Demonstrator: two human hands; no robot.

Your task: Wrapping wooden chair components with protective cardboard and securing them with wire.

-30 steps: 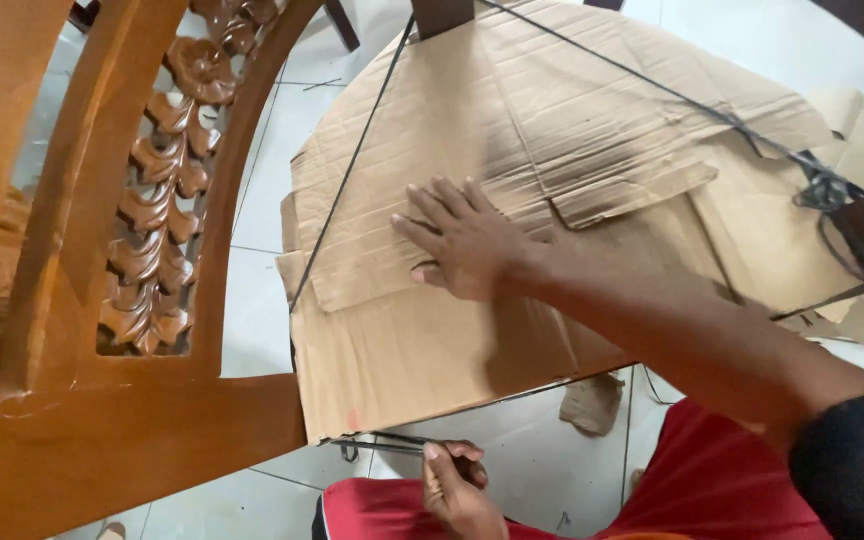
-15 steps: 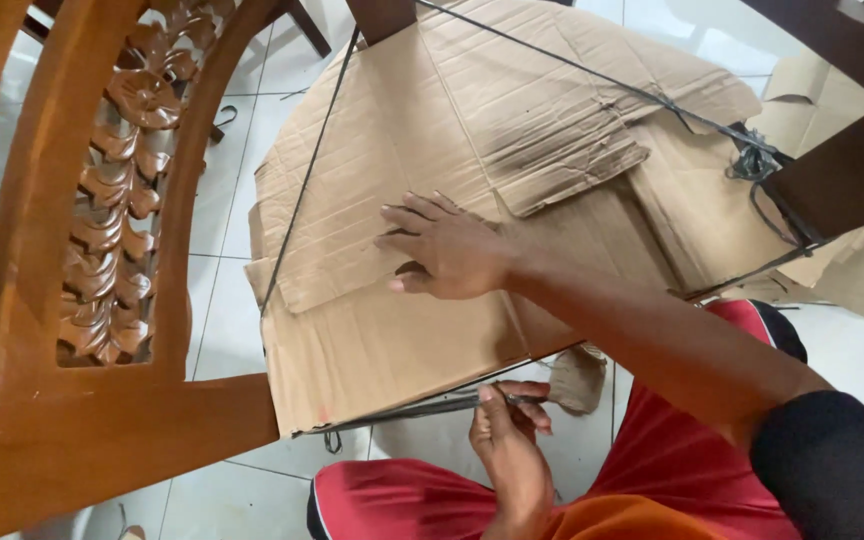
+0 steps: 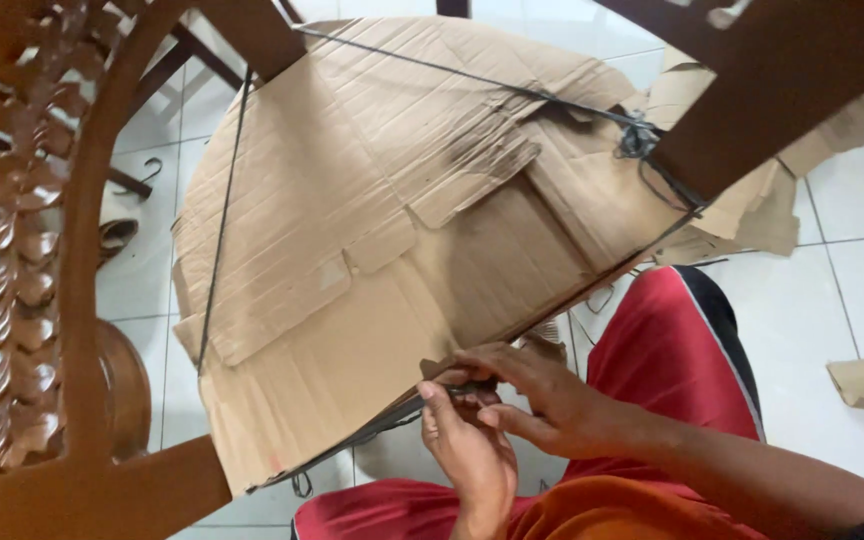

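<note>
Pinching a dark cord point(image 3: 382, 425) at the near edge of the flattened cardboard point(image 3: 352, 250), both the left hand point(image 3: 467, 450) and right hand point(image 3: 542, 400) grip it, beside the carved wooden chair point(image 3: 42, 300) on the left.

"What is that big brown thing in front of me?"

"It is my flat cardboard point(image 3: 352, 250). It is old and creased, with folded flaps on top and a dark smudge in the middle. It lies tilted, with the far end up high and the near edge down low."

"And the thin dark line?"

"That is my string point(image 3: 220, 220). It runs along the left side, across the far end, and along the near edge, with a knot on the right."
</note>
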